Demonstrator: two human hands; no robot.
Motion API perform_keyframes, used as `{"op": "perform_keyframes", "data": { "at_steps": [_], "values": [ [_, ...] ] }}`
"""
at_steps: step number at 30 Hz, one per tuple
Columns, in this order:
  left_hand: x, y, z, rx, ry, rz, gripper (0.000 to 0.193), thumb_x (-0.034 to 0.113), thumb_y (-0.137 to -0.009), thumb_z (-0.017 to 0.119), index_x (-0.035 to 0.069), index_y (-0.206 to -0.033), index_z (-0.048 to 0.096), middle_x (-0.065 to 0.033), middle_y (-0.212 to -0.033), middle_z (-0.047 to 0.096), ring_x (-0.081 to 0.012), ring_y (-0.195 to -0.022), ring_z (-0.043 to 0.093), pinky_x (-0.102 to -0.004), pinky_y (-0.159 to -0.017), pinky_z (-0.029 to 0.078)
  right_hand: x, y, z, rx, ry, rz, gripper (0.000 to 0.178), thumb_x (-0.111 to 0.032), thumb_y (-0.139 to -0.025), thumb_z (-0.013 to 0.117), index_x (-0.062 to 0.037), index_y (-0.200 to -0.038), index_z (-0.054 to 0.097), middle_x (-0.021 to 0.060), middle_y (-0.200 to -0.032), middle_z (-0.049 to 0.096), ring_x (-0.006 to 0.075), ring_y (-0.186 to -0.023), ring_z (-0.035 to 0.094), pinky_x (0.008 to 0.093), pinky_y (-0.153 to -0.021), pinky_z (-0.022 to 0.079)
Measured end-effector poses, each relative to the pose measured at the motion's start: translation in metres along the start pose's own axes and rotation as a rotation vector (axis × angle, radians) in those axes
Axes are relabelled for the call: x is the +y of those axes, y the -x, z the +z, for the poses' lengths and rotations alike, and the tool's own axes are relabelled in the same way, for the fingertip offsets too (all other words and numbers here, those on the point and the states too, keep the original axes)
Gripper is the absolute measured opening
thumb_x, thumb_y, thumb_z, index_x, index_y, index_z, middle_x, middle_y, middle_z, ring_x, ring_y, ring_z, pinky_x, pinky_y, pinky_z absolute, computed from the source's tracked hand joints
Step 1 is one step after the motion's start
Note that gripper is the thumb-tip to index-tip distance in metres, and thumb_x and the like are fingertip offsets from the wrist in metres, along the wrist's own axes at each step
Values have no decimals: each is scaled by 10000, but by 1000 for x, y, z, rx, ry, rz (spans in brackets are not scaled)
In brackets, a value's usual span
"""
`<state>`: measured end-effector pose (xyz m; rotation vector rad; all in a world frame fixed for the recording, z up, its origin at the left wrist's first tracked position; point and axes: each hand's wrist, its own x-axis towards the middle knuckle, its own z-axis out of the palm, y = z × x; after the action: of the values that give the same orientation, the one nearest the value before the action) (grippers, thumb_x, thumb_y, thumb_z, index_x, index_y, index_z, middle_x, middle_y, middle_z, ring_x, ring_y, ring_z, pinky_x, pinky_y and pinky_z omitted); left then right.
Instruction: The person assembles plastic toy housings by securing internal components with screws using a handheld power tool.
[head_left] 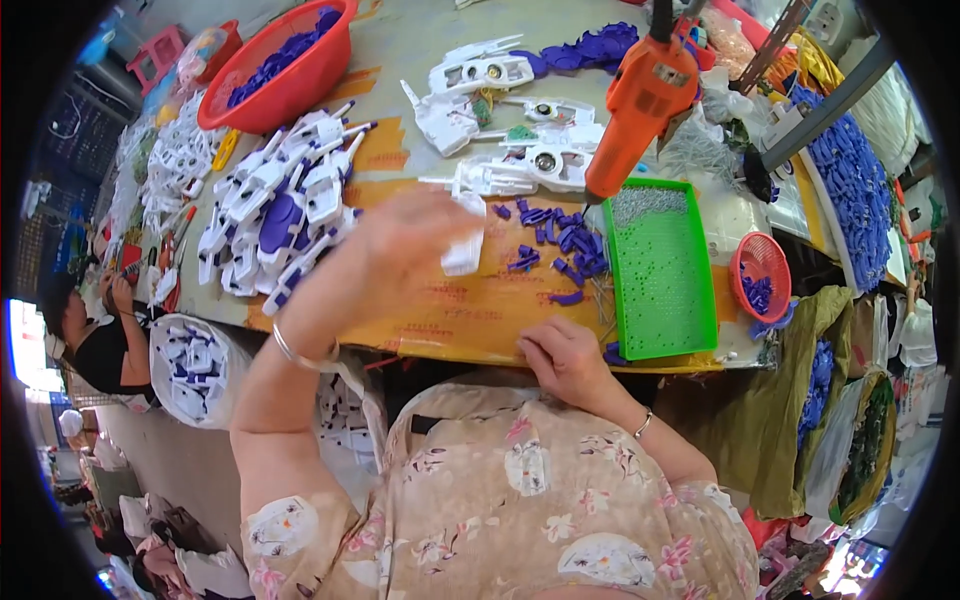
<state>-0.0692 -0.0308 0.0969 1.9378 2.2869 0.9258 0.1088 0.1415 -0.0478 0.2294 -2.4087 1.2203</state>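
My left hand [412, 243] reaches over the middle of the table, smeared by motion. A white plastic part [466, 245] shows at its fingertips; whether they grip it I cannot tell. My right hand [570, 362] rests at the table's front edge with its fingers curled closed, and anything inside them is hidden. Small purple plastic pieces [572, 240] lie scattered just beyond it. Above these hangs an orange electric screwdriver [645, 110], tip downward. White toy housings [540, 165], some with round inserts, lie farther back. Left of my left hand is a heap of white and purple toy assemblies [240, 200].
A green tray [665, 310] with small metal screws in its far end stands at the right, beside a small red basket [786, 265] of purple pieces. A red basin [270, 105] holds purple parts at back left. A white sack [170, 405] and another person [110, 350] are left.
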Motion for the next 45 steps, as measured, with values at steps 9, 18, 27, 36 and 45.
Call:
{"op": "perform_keyframes", "data": {
  "at_steps": [9, 18, 27, 36, 45],
  "values": [
    [37, 98, 90, -174, -212, -72, 418, 23, -632, 618, 120, -1038, 610, -93, -1136, 551, -333, -1221, 433, -570, -1069, 226, -5, -13, 5, 78, -163, 226, 154, -13, -781, 640, 25, -922, 591, 151, -745, 591, 246, -628, 589, 311, -561, 468],
    [14, 128, 84, 513, 16, -591, 251, 1, -742, 630, -43, -985, 590, -149, -892, 595, -258, -785, 597, -307, -684, 483, 7, -81, 21, 17, 290, 106, 196, -97, -828, 574, 10, -992, 580, 188, -876, 588, 343, -791, 588, 388, -686, 476],
    [3, 140, 111, 455, 204, -724, 325, -26, -783, 581, -58, -1099, 515, -128, -966, 561, -169, -717, 588, -269, -615, 489, -34, -84, 37, -335, 209, -149, 335, -129, -725, 667, -60, -1044, 592, 120, -981, 572, 302, -909, 558, 376, -742, 478],
    [8, 130, 112, 397, 31, -631, 317, 20, -710, 588, 15, -1026, 580, -146, -840, 524, -311, -760, 525, -392, -674, 428, -23, -73, 62, -392, 298, -234, 288, -62, -724, 634, -51, -1008, 590, 86, -931, 583, 282, -862, 542, 358, -722, 480],
    [18, 119, 116, 414, 77, -666, 298, -64, -699, 529, -28, -989, 589, -119, -823, 485, -201, -624, 512, -292, -568, 429, -19, -60, 36, 142, -215, 132, 325, 29, -804, 585, -25, -1124, 571, 86, -879, 630, 86, -688, 582, 206, -543, 457]
  ]
}}
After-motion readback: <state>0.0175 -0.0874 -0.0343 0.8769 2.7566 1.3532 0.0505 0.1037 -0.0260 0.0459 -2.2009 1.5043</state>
